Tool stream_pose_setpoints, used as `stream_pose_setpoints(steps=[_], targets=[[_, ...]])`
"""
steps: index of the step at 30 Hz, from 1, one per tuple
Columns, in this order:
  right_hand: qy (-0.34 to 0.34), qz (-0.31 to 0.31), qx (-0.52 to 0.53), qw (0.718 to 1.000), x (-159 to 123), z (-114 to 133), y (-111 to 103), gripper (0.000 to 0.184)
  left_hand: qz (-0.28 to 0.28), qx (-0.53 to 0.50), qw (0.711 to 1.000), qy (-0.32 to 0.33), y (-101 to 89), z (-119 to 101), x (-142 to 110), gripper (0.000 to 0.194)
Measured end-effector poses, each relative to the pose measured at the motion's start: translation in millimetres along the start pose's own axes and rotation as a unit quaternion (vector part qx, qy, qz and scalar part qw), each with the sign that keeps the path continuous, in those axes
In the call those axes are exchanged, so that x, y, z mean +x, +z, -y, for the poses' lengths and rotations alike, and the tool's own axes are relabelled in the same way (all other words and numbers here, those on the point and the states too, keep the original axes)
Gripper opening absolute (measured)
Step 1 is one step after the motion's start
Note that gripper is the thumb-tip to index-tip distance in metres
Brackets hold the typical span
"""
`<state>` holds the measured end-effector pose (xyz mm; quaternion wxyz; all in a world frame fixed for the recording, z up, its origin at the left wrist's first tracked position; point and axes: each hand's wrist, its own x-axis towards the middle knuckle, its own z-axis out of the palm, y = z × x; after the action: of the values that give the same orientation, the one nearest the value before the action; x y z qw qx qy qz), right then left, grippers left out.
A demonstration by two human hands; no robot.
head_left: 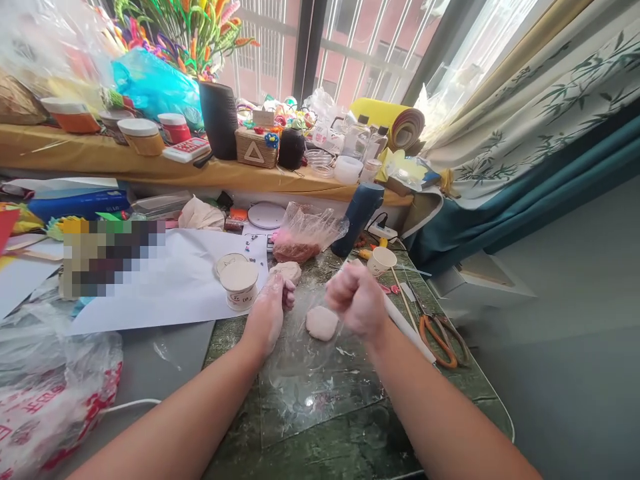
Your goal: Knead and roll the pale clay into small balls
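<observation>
A round, flattened lump of pale dough (321,323) lies on a clear plastic sheet (300,393), between my two hands. My right hand (357,300) is closed in a fist, raised just to the right of the lump and slightly blurred. To the left, my left hand (270,310) has its fingers curled in, with whitish residue on the skin; nothing shows in it. Right behind its fingers is a second pale lump (286,271), partly hidden. A paper cup with a pale round top (239,283) stands beside my left hand.
Orange-handled scissors (439,343), a wooden stick (405,300) and a small paper cup (381,261) lie or stand to the right. Behind are a bag of reddish-brown material (300,240) and a dark blue cylinder (357,220). A crinkled plastic bag (55,393) fills the lower left.
</observation>
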<state>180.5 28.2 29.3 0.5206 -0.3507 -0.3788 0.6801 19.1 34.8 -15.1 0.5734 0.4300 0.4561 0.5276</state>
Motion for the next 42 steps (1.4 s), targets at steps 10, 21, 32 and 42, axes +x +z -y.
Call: stream_pose_setpoints(steps=[10,21,32,42], targets=[[0.033,0.010,-0.007,0.999,15.3,-17.9,3.4,0.047,-0.007,0.006,1.000,-0.010,-1.4,2.0,1.2,0.052],[0.028,0.020,-0.005,0.999,21.5,-13.2,18.1,0.044,-0.004,-0.025,0.999,-0.021,-3.7,4.7,4.1,0.048],[0.057,0.092,-0.041,0.993,2.9,-23.2,31.8,0.041,-0.030,0.038,0.999,-0.011,-3.6,-2.9,1.4,0.044],[0.027,0.017,-0.032,0.999,-2.0,-11.8,10.1,0.041,-0.033,-0.004,0.999,-0.011,-3.0,8.1,7.3,0.043]])
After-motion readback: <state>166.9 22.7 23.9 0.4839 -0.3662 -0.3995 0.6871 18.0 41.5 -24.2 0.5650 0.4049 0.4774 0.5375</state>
